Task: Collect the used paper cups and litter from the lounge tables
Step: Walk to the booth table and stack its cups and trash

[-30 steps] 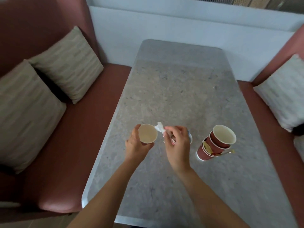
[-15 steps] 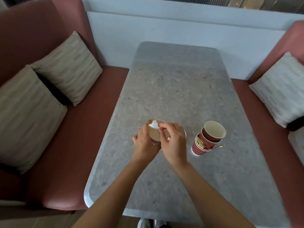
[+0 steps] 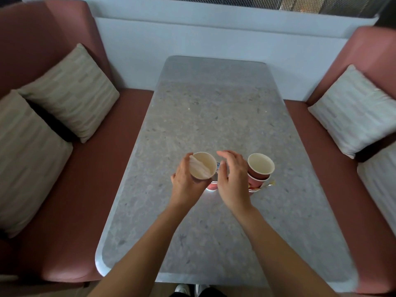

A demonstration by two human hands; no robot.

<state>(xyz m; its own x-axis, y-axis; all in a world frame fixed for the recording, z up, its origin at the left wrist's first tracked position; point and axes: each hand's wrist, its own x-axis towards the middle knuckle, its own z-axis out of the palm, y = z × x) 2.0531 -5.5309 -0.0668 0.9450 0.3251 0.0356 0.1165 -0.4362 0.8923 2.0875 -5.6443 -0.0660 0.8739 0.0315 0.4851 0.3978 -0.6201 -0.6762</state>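
Booth-type setup. A left bench (image 3: 85, 189) in reddish-brown runs down the left side of the frame, with a right bench (image 3: 317, 159) in the same colour opposite. Two striped beige cushions lean on the left backrest: the far cushion (image 3: 70, 93) at upper left, tilted like a diamond, and the near cushion (image 3: 23, 161) at the left edge, overlapping its corner. On the right sits a pale cushion (image 3: 355, 110), with an edge cushion (image 3: 379, 185) cut off by the frame just below it. A light grey wall (image 3: 214, 39) spans the top, with a mesh screen (image 3: 278, 3) above it.
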